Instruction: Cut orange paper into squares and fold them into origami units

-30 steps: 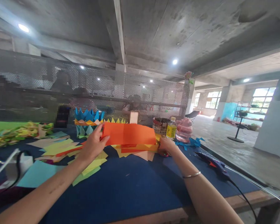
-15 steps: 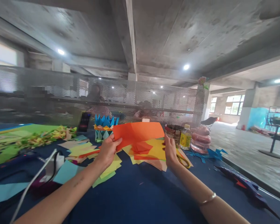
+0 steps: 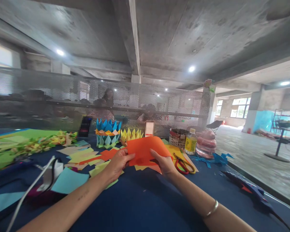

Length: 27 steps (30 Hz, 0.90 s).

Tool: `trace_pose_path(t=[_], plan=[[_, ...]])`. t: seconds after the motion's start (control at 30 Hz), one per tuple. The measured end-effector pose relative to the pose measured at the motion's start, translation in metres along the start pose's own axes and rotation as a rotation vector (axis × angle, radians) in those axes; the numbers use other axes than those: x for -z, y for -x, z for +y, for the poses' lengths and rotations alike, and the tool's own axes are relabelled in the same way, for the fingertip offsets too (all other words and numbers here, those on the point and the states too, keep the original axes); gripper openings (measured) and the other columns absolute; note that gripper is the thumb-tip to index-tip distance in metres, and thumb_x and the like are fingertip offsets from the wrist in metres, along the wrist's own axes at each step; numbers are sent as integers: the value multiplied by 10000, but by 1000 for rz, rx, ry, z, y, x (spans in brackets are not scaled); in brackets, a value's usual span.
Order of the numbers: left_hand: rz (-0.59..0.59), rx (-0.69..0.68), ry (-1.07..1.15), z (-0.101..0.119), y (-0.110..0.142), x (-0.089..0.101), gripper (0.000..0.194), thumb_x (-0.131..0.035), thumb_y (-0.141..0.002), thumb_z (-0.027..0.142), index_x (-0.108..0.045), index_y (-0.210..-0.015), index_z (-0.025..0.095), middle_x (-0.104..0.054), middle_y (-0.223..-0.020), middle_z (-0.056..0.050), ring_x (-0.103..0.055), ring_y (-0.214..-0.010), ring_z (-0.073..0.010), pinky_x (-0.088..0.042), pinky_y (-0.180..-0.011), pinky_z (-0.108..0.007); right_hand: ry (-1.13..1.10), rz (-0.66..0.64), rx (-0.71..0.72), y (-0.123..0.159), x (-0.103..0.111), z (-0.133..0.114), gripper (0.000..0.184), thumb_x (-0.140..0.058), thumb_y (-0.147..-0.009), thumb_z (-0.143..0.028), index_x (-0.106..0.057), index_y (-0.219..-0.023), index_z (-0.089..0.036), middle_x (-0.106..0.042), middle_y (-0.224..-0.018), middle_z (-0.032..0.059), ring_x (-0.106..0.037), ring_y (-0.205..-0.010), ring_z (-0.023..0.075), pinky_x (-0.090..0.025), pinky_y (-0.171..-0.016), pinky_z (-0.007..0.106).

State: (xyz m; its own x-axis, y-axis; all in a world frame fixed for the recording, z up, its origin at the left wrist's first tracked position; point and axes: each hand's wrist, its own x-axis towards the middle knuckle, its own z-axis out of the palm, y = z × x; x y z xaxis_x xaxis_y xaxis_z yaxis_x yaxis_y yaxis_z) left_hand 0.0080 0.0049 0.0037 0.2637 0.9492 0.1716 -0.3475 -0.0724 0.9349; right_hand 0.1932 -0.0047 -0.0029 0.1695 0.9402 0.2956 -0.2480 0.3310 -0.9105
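Both my hands hold one orange paper sheet [image 3: 145, 149] just above the dark blue table [image 3: 145, 199]. My left hand [image 3: 118, 164] pinches its left edge, thumb on top. My right hand [image 3: 163, 162] grips its lower right part, fingers closed over the paper. Under and around the sheet lie loose yellow, orange and green paper pieces [image 3: 87, 156]. Red and yellow scissors [image 3: 183, 165] lie just right of my right hand.
Folded paper crowns, a blue one [image 3: 108, 132] and a yellow one [image 3: 131, 135], stand behind the sheet. A small bottle [image 3: 190, 141], a pink jar [image 3: 206, 144] and a round basket [image 3: 177, 137] stand at the right. A glue gun [image 3: 246, 188] lies near the right edge. White cable [image 3: 31, 190] at left. People sit behind a mesh screen.
The orange sheet has come lower and closer to me and looks narrower, as if folded. My hands moved nearer together. The yellow crown behind it now shows.
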Motion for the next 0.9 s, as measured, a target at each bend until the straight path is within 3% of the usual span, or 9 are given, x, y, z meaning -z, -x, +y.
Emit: trace_pose_path(t=[0.17,0.4,0.6,0.9], plan=[[-48,59,28,1,7,-5,300,-894,-521,296,-634,-631,194,-728,-597,14,-710,-576,-205,-513,-529,-263,-20,79,5,-2,0,6,404,-899,-494,-324,-746,-809,-124,-748,-806,73,-682,-692,196,-559,-627,291],[-119,70,68,-1,5,-3,319,-879,-560,252,-721,-819,153,-784,-797,-74,-748,-759,-266,-570,-702,-323,-56,137,-3,3,-5,8,401,-886,-494,-283,-712,-826,-141,-747,-816,67,-686,-694,209,-571,-620,307],[-119,68,94,-6,0,1,341,-874,-596,299,-704,-842,137,-782,-795,-81,-751,-763,-260,-569,-644,-295,-47,162,-15,5,-7,6,378,-885,-482,-286,-701,-770,-123,-720,-717,51,-645,-595,175,-539,-550,275],[-124,78,102,-8,-1,3,373,-867,-617,244,-702,-927,119,-786,-840,-80,-753,-755,-248,-581,-640,-289,-51,169,-20,4,-6,7,425,-894,-479,-301,-687,-800,-114,-723,-723,59,-658,-611,194,-544,-571,302]])
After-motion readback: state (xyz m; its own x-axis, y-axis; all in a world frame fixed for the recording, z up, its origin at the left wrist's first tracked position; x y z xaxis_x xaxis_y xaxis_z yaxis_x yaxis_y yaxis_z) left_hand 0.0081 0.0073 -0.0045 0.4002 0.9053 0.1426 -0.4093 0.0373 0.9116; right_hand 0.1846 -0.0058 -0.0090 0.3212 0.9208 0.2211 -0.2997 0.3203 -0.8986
